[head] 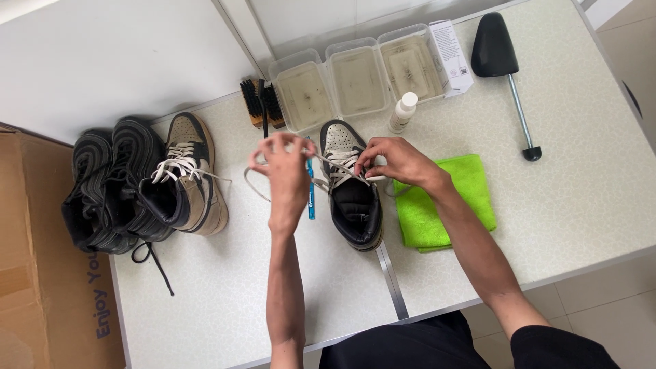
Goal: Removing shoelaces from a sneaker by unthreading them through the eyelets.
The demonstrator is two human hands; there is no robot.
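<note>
From the head camera I see both bare hands at work on a high-top shoe, black and tan, standing upright at the middle of the pale table, toe pointing to the far side. My left hand is raised just left of the shoe, fingers curled shut around a loop of the cream lace, which hangs slack below the hand. My right hand rests at the shoe's right side, thumb and fingertips pinched on the lace where it crosses the eyelets. A blue pen-shaped tool lies just beside the shoe, partly behind the left hand. A bright green cloth lies to the right, under the right wrist. On the far side stand three clear plastic tubs, two brushes, a small white bottle, a white box and a black shoe tree. At left, the matching shoe leans against a pair of black trainers, beside a cardboard box.
</note>
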